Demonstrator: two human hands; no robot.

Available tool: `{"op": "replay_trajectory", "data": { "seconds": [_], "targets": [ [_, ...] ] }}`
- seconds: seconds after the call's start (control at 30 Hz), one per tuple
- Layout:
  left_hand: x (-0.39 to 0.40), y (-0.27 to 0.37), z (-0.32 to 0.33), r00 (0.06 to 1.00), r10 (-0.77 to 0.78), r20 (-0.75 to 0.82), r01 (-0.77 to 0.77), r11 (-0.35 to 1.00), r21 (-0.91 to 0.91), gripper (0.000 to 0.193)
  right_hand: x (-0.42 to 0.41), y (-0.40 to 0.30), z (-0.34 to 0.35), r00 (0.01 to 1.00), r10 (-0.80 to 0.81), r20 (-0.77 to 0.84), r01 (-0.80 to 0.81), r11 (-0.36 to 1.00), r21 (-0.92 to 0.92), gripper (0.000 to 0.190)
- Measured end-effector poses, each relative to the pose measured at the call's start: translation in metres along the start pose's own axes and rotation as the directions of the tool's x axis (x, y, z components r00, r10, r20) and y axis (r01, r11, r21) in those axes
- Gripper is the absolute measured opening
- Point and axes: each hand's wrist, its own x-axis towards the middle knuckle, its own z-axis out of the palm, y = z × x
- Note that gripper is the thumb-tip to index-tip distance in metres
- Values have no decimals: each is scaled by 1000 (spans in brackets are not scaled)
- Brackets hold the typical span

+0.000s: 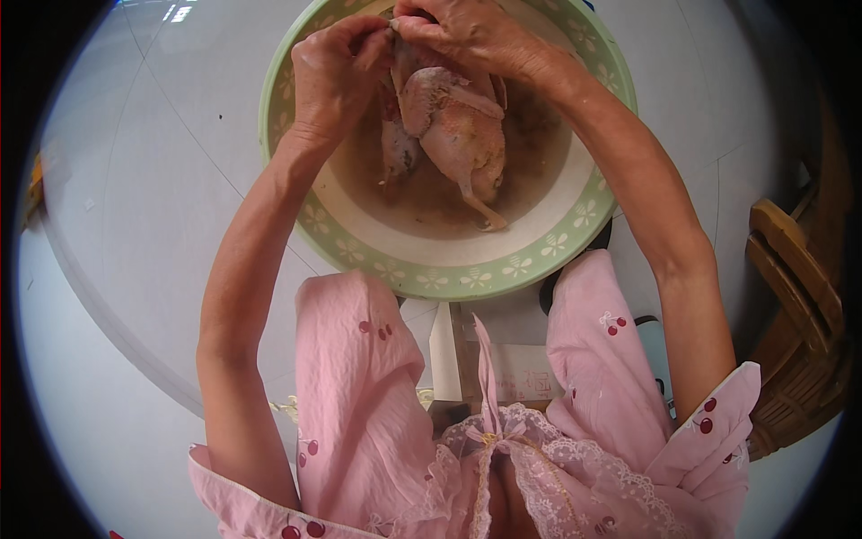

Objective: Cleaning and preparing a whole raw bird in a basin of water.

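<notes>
A plucked bird carcass (pixel 458 135), probably a duck, lies in murky brown water in a large green-rimmed basin (pixel 431 279) with a flower pattern. One webbed-looking foot points down towards the near wall, and the head or neck part hangs at the bird's left. At the top of the view, my left hand (pixel 343 71) pinches a small pale part of the bird between thumb and fingers. My right hand (pixel 465 34) meets it there, its fingers closed on the same upper part. The fingertips partly cover what they pinch.
Pale floor tiles (pixel 182 222) surround the basin, which stands just beyond my knees. A cardboard box (pixel 512 370) bearing writing sits between my legs. To the right is a brown wooden or bamboo chair (pixel 794 283).
</notes>
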Motion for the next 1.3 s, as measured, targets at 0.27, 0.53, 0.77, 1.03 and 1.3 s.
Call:
{"op": "replay_trajectory", "data": {
  "seconds": [0.27,0.53,0.77,1.03,1.3],
  "targets": [
    [7,3,-11,959,281,37,-278,907,316,18,6,6,5,981,-193,23,194,969,-155,18],
    [8,1,-14,883,463,78,-466,841,276,10,4,6,10,952,-307,-1,306,948,-92,21],
    [19,-3,-34,976,217,8,-201,890,410,16,-3,11,10,983,-182,15,182,983,10,18],
    [-5,0,-17,978,-181,106,202,946,-255,21,-9,6,5,996,-81,-30,84,991,105,19],
    [-4,2,-10,988,-141,62,153,943,-296,19,-6,4,6,996,-89,-25,91,992,82,18]
  ]
}}
